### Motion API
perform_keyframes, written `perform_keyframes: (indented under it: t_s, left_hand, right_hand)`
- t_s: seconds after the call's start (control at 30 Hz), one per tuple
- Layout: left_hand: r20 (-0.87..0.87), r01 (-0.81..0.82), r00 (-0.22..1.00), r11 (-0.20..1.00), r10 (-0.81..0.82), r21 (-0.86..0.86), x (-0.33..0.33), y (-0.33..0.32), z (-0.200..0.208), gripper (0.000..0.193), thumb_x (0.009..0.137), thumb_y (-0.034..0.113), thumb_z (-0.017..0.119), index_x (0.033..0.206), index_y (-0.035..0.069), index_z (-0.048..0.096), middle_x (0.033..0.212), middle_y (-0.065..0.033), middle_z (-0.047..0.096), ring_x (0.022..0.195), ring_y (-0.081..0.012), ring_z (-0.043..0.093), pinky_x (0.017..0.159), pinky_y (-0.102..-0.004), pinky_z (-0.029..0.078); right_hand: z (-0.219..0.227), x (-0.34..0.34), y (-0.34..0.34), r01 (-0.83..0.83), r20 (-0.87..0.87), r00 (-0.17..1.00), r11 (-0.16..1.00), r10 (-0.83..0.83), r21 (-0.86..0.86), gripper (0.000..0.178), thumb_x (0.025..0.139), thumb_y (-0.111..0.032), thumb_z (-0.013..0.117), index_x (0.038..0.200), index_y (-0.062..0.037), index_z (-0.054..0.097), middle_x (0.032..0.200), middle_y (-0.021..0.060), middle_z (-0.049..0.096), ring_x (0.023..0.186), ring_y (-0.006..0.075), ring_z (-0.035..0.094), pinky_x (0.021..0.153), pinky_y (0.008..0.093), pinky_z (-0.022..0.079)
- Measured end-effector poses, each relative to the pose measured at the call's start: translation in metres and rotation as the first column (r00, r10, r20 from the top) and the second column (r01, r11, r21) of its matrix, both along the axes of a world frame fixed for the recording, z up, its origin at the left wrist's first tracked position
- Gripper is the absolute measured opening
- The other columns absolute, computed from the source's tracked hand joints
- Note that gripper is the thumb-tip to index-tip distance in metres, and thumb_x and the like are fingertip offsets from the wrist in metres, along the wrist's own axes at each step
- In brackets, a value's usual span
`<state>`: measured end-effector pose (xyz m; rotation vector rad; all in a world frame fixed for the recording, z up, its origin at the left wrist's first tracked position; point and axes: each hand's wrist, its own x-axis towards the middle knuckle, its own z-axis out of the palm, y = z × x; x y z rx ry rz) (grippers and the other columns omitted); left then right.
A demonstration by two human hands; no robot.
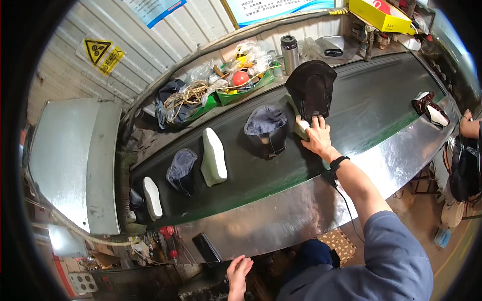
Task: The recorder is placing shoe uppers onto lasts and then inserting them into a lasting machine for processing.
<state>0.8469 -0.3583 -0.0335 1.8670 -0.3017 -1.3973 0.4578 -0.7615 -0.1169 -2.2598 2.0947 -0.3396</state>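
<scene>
My right hand (319, 139) reaches out over the dark conveyor belt (381, 100), its fingers curled onto the near end of a black boot (312, 88). Part of a pale green shoe last (300, 125) shows beside the boot, close to my thumb. How the boot and that last meet is hidden. My left hand (239, 272) is low by the front metal edge, fingers loosely apart and nothing in them. A black phone (207, 249) lies near it. Left of my right hand stands another dark boot (266, 131) with a grey fuzzy lining.
Farther left on the belt are a white-soled last (215, 156), a lined boot (182, 170) and a smaller last (152, 198). A steel flask (289, 54) and a green tray of clutter (221, 95) line the back. Dark red shoes (431, 109) lie right, near another person's hand (470, 125).
</scene>
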Motion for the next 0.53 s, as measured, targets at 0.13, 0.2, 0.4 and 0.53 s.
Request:
perform_keyframes:
  t_s: [0.13, 0.2, 0.4, 0.53]
  left_hand:
    - [-0.059, 0.088, 0.994, 0.996, -0.087, 0.006, 0.0, -0.017, -0.001, 0.037, 0.097, 0.016, 0.069, 0.128, -0.002, 0.059, 0.114, -0.0183, 0.07, 0.104, -0.0278, 0.071, 0.095, -0.0388, 0.056]
    - [-0.088, 0.116, 0.989, 0.993, -0.118, -0.023, 0.002, -0.028, -0.004, 0.038, 0.097, 0.016, 0.069, 0.129, -0.002, 0.059, 0.115, -0.0186, 0.07, 0.105, -0.028, 0.07, 0.096, -0.0392, 0.055]
    - [-0.516, 0.172, 0.825, 0.973, -0.229, -0.156, -0.053, -0.089, -0.028, 0.052, 0.096, 0.016, 0.068, 0.141, -0.001, 0.047, 0.123, -0.0204, 0.065, 0.115, -0.0322, 0.066, 0.103, -0.0436, 0.052]
    - [-0.802, 0.118, 0.535, 0.964, -0.264, -0.239, -0.125, -0.11, -0.045, 0.088, 0.09, 0.037, 0.077, 0.158, 0.022, 0.023, 0.156, -0.0228, 0.035, 0.142, -0.0355, 0.041, 0.116, -0.0529, 0.038]
  right_hand:
    - [0.027, -0.014, 0.019, -0.043, -0.044, 0.998, 0.999, 0.043, -0.009, 0.054, 0.066, -0.036, 0.082, 0.113, -0.0119, 0.072, 0.149, 0.0223, 0.036, 0.141, 0.0413, 0.031, 0.095, 0.0589, 0.046]
    - [0.048, -0.006, 0.049, -0.011, 0.103, 0.995, 0.999, 0.007, 0.035, 0.058, 0.064, -0.036, 0.082, 0.114, -0.01, 0.071, 0.152, 0.0239, 0.033, 0.141, 0.043, 0.03, 0.097, 0.0617, 0.044]
    - [0.075, -0.008, 0.192, -0.09, 0.189, 0.981, 0.962, 0.041, 0.258, 0.085, 0.059, -0.056, 0.086, 0.121, -0.0013, 0.067, 0.152, 0.0366, 0.028, 0.134, 0.053, 0.034, 0.11, 0.0585, 0.037]
    - [0.096, 0.034, 0.278, -0.136, 0.281, 0.957, 0.969, 0.075, 0.205, 0.102, 0.069, -0.066, 0.079, 0.151, -0.0143, 0.048, 0.155, 0.0361, 0.025, 0.142, 0.0539, 0.027, 0.114, 0.0629, 0.03]
